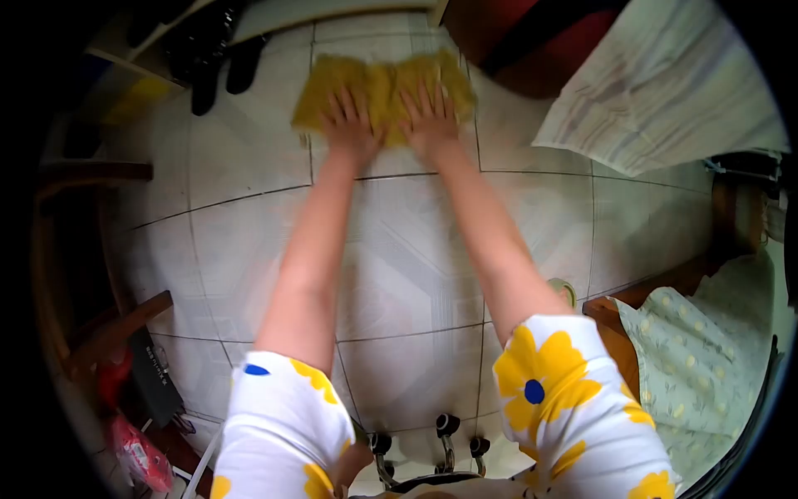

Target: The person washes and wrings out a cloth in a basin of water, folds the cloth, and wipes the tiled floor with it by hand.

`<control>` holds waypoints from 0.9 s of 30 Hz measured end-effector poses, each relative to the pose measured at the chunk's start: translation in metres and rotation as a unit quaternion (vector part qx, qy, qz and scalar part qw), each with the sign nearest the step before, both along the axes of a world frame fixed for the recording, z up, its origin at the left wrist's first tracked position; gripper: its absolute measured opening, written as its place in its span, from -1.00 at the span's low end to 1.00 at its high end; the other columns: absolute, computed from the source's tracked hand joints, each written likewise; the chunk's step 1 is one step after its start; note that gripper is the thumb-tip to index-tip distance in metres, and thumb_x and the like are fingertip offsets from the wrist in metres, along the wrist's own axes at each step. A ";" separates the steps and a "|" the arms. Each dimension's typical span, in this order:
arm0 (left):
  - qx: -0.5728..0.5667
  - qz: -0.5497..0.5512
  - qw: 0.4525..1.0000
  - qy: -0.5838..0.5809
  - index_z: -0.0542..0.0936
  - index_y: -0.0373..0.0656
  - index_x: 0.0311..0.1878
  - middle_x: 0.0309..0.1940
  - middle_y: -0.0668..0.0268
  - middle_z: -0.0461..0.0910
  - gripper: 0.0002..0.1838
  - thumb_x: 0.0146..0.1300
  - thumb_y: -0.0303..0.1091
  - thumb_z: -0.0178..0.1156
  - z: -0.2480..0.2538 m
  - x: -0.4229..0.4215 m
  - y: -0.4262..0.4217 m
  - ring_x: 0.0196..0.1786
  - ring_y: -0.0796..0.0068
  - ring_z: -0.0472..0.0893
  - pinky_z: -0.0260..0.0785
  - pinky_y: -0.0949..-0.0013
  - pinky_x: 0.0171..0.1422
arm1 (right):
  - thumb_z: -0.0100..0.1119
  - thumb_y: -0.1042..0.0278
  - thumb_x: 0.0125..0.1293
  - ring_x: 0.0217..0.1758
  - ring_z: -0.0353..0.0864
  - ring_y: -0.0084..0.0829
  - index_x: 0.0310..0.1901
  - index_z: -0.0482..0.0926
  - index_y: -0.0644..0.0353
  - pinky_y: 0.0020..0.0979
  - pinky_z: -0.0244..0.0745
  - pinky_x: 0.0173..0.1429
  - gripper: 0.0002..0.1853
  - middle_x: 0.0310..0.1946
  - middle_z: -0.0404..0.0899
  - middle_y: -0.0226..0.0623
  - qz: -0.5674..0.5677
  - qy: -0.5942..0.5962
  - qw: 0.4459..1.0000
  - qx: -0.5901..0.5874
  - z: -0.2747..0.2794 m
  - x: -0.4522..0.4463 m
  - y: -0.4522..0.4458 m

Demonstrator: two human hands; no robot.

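Note:
Both arms reach forward over the tiled floor (pixel 407 258) to a yellow cloth (pixel 381 87) spread at the far side. My left hand (pixel 352 133) lies flat on the left half of the cloth, fingers stretched forward. On its right half my right hand (pixel 432 125) presses flat too, with its fingers apart. The cloth looks slightly blurred and is bunched along the middle between the hands.
Dark slippers (pixel 209 83) lie at the upper left. A striped cloth (pixel 673 91) hangs at the upper right. Chair casters (pixel 448 426) stand close below me. A roll of tape (pixel 564 291) lies by the right forearm. Wooden furniture (pixel 125 328) borders the left.

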State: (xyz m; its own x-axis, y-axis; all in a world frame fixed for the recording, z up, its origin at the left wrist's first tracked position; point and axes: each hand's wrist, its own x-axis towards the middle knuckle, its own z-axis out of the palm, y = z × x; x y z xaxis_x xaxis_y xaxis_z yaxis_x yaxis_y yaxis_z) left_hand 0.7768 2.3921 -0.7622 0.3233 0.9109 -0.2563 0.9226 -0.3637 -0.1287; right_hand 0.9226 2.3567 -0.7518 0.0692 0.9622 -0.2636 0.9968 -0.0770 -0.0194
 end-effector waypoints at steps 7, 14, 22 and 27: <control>-0.049 -0.006 0.991 -0.123 0.14 -0.01 0.43 0.49 0.00 -0.37 -0.22 0.26 0.28 -0.20 0.016 -0.065 -0.234 0.50 -0.12 -0.42 -0.54 -0.34 0.41 | -0.27 -0.21 0.35 0.54 -0.45 -0.07 0.46 -0.14 -0.19 0.01 -0.49 0.51 -0.29 0.51 -0.35 -0.27 0.015 -0.001 1.000 -0.006 0.012 -0.063 -0.224; -0.143 -0.041 0.987 -0.060 0.15 0.06 0.43 0.49 0.03 -0.43 -0.18 0.20 0.34 -0.13 0.025 -0.115 -0.380 0.49 -0.11 -0.50 -0.59 -0.37 0.38 | -0.28 -0.23 0.34 0.53 -0.57 0.02 0.47 -0.18 -0.13 0.13 -0.50 0.47 -0.25 0.50 -0.51 -0.19 -0.036 -0.010 0.994 -0.103 0.008 -0.127 -0.394; -0.133 -0.031 0.975 -0.174 0.19 -0.13 0.40 0.47 -0.07 -0.44 -0.13 0.20 0.35 -0.14 0.010 -0.110 -0.384 0.47 -0.21 -0.50 -0.61 -0.45 0.32 | -0.20 -0.27 0.30 0.54 -0.52 -0.03 0.45 -0.10 -0.28 0.20 -0.41 0.44 -0.26 0.51 -0.41 -0.31 -0.019 0.065 0.996 -0.062 -0.002 -0.096 -0.399; -0.102 0.076 0.968 -0.217 0.20 -0.20 0.39 0.45 -0.13 -0.47 -0.15 0.24 0.31 -0.15 0.006 -0.053 -0.361 0.46 -0.26 -0.50 -0.57 -0.47 0.32 | -0.14 -0.32 0.25 0.55 -0.46 -0.09 0.43 -0.02 -0.40 0.21 -0.33 0.44 -0.27 0.51 -0.28 -0.40 0.072 0.082 0.994 -0.013 0.007 -0.032 -0.327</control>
